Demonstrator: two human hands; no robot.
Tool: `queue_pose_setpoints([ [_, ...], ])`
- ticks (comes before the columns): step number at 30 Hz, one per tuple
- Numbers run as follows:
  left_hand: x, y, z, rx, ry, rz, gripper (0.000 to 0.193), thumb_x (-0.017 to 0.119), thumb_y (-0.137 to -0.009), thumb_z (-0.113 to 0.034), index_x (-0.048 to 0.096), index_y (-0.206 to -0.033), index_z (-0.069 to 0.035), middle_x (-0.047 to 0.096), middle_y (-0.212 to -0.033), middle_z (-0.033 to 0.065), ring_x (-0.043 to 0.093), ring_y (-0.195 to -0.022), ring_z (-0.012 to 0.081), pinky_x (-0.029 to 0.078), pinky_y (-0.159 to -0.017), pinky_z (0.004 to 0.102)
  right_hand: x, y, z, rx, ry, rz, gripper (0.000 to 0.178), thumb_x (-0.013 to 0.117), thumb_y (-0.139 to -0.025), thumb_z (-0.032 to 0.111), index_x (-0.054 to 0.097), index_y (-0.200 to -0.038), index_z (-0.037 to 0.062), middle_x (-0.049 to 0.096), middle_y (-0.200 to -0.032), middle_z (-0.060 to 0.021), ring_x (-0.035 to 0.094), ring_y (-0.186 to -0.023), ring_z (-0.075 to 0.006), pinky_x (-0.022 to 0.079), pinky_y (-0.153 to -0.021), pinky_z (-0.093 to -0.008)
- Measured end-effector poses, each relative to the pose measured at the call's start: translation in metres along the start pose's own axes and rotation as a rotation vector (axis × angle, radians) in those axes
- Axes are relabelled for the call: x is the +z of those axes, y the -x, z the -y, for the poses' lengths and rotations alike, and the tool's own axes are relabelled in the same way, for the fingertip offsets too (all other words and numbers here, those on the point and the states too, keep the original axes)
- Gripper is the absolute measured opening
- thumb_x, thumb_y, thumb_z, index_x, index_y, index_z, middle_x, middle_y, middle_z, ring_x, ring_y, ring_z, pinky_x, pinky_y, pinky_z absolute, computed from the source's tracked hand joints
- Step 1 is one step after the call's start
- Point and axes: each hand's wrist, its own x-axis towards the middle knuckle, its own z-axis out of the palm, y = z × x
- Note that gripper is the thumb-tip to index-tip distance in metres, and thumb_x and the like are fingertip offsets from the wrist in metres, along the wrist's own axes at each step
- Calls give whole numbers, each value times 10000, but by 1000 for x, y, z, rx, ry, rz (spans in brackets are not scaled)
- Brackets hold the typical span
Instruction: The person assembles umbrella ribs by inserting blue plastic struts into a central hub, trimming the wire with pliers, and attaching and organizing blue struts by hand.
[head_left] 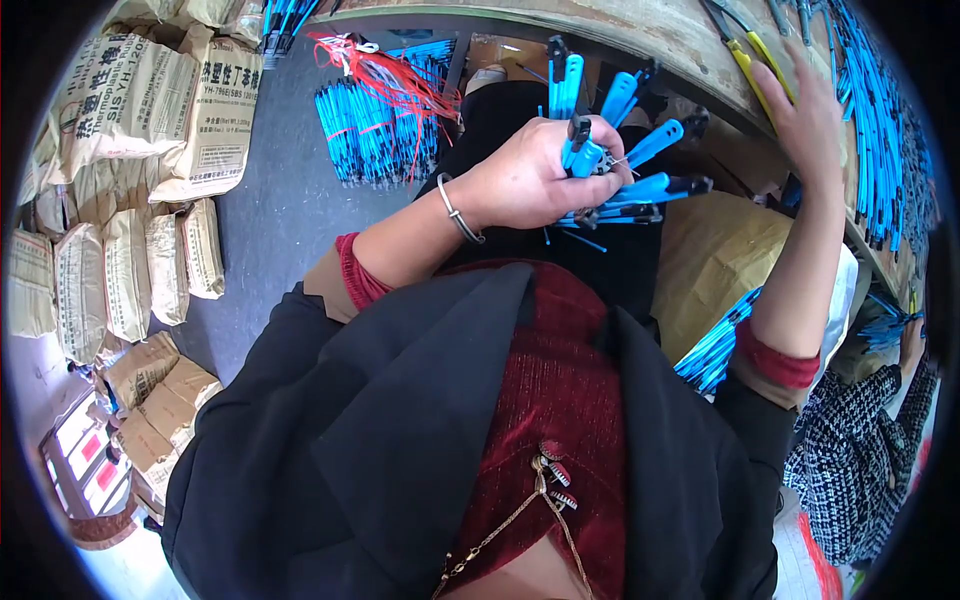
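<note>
My left hand (545,178) is closed around a fanned bunch of slim blue plastic sticks with black ends (655,142), held over my lap. I cannot make out exactly what kind of thing these sticks are. Thin wire-like ends show between my fingers. Off to the right, my right hand (812,118) is raised at the bench edge, its fingers apart and somewhat blurred. It is closest to a pair of yellow-handled pliers or cutters (745,62) on the bench and partly covers them; I see nothing held in it.
A wooden bench (640,32) runs across the top and right, with a heap of blue sticks (880,150) on it. Tied bundles (365,135) with red ties (395,80) are at the upper left. Paper sacks (130,110) stack further left. More sticks (715,345) lie by my right elbow.
</note>
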Motion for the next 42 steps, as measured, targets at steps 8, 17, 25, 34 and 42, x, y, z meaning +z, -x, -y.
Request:
queue_pose_setpoints([
  [8, 6, 1, 9, 2, -42, -101, 142, 631, -790, -143, 566, -854, -34, 617, -708, 57, 610, -656, 108, 472, -566, 252, 7, 3, 4, -38, -226, 192, 494, 504, -869, 393, 472, -1238, 66, 525, -1142, -224, 510, -1027, -366, 415, -865, -392],
  [17, -3, -2, 7, 23, 199, 8, 263, 756, -677, -126, 581, -850, -36, 623, -739, 31, 603, -695, 116, 485, -674, 250, -75, 143, 98, 616, -2049, 448, 685, 574, -762, 32, 248, -1359, 110, 480, -1067, -127, 503, -971, -238, 502, -784, -399],
  [25, 0, -2, -3, 29, -1, 57, 334, 786, -641, -137, 609, -902, -26, 630, -797, 41, 599, -756, 123, 479, -705, 257, -47, 154, 98, -124, -375, -118, 480, 570, -724, -8, 474, -1186, 77, 453, -1163, -176, 448, -1063, -341, 399, -912, -508],
  [34, -1, 1, -8, -101, -98, 36, 413, 812, -619, -150, 601, -952, -27, 606, -836, 30, 569, -789, 111, 460, -717, 249, -52, 147, 108, -125, -303, -164, 373, 650, -718, 37, 570, -1082, 60, 502, -1110, -167, 480, -1010, -346, 412, -902, -485],
  [42, -11, 1, -3, -42, -65, 193, 404, 810, -608, -140, 608, -936, -18, 618, -853, 39, 578, -777, 126, 464, -711, 261, -92, 130, 90, -118, -757, 403, 501, 658, -632, -60, 554, -1110, 43, 557, -964, -130, 569, -781, -223, 471, -697, -316],
])
